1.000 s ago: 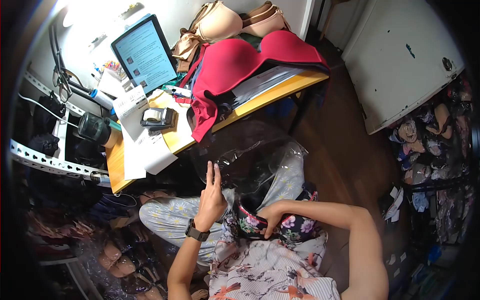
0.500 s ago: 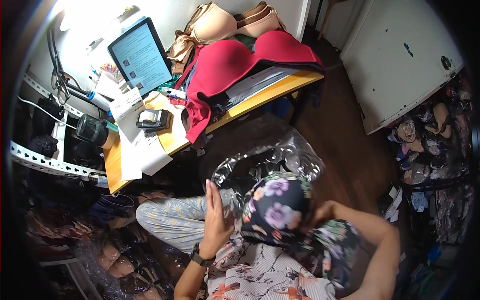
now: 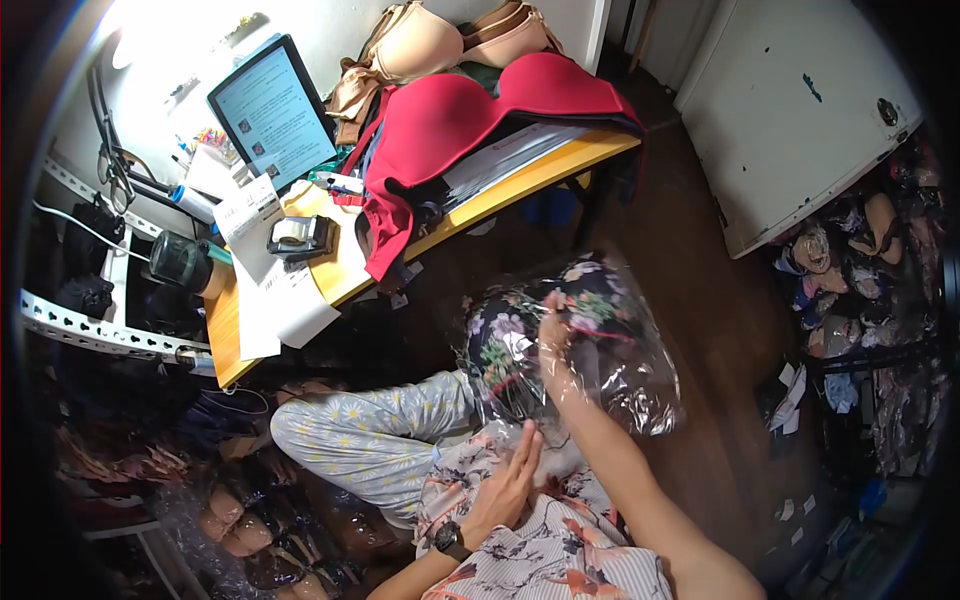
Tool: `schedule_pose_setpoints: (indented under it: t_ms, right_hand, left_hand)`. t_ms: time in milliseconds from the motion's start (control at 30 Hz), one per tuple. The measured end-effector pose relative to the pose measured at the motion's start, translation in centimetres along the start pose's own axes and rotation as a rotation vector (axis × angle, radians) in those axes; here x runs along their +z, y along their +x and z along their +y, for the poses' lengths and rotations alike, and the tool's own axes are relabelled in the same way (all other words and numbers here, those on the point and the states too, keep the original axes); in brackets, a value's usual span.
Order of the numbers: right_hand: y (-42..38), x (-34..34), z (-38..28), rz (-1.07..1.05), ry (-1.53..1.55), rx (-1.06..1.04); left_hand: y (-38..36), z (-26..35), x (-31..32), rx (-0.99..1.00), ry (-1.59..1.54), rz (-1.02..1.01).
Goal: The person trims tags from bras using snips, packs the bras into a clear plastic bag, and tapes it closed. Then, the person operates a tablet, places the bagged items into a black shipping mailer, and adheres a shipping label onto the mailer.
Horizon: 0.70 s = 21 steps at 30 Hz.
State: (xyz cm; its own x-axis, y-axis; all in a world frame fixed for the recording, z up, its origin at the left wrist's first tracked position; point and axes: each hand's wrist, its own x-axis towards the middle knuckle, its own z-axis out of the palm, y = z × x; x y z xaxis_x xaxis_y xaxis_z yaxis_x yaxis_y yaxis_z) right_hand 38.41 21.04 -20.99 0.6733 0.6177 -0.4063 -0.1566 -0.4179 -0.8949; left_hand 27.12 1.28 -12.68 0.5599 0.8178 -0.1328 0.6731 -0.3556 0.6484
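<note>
A dark floral bra (image 3: 500, 330) lies inside a clear plastic bag (image 3: 650, 390) in front of my lap. My right hand (image 3: 554, 335) reaches into the bag, its fingers closed against the bra's fabric. By the bag's near opening is my left hand (image 3: 508, 482), a dark watch on its wrist. Its fingers are straight and together at the plastic's edge, the thumb mostly hidden; it appears to hold that edge.
A yellow-topped desk (image 3: 480, 217) bears a red bra (image 3: 440, 130), beige bras (image 3: 420, 45), a tablet (image 3: 275, 115), a tape dispenser (image 3: 300, 238) and papers. A white cabinet door (image 3: 800, 120) stands right. Bagged garments (image 3: 850, 290) fill the right side.
The floral bra has gone from outside the bag's mouth to inside it, with my right hand following. My left hand has come lower and nearer my lap.
</note>
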Motion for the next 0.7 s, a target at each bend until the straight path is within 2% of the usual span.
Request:
schedule_pose_setpoints:
  t_ms: [33, 133, 167, 233, 267, 333, 367, 433, 500, 567, 600, 667, 700]
  right_hand:
    - [0.9, 0.6, 1.5, -0.004, 0.002, -0.003]
    - [4.8, 1.6, 6.5, -0.27, 0.015, 0.364]
    - [5.0, -0.4, 6.8, -0.272, 0.004, 0.367]
    - [4.3, -5.6, 5.5, -0.872, 0.152, 0.424]
    - [2.2, -7.3, 4.1, -0.868, 0.145, 0.422]
    - [-2.0, -9.8, 1.3, -0.896, -0.07, 0.153]
    - [-2.7, -9.8, 0.7, -0.885, -0.072, 0.154]
    - [-3.8, -8.5, -0.4, -0.943, 0.189, 0.866]
    - [-5.3, -5.2, -1.3, -1.085, 0.36, 0.644]
    - [-4.5, -1.1, 2.4, -1.052, 0.714, 0.614]
    - [-4.2, 0.5, 4.1, -1.049, 0.717, 0.61]
    - [-3.8, 2.5, 7.6, -1.126, 0.55, 0.018]
    - [-4.0, 2.8, 8.4, -1.14, 0.458, -0.276]
  left_hand:
    - [-0.2, -0.1, 0.0, -0.001, 0.003, 0.004]
    - [-0.7, -1.0, -0.1, -0.221, -0.032, 0.07]
    - [-0.9, -1.0, -0.1, -0.229, -0.04, 0.071]
    - [-0.9, -0.7, -0.5, -0.234, -0.08, 0.159]
    - [-0.7, -0.6, -0.8, -0.233, -0.099, 0.206]
    - [-0.3, -0.4, -1.8, -0.231, -0.117, 0.21]
    - [-0.4, -0.3, -2.4, -0.228, -0.126, 0.206]
    - [-0.8, -0.1, -3.4, -0.205, -0.127, 0.192]
    - [-0.9, 0.3, -4.3, -0.092, -0.1, 0.263]
    - [-1.3, 0.5, -5.2, -0.032, -0.089, 0.292]
    - [-1.6, 0.5, -5.7, -0.09, -0.079, 0.266]
    - [-2.1, 0.3, -6.2, -0.215, -0.067, 0.223]
    - [-2.4, -0.2, -6.1, -0.215, -0.066, 0.223]
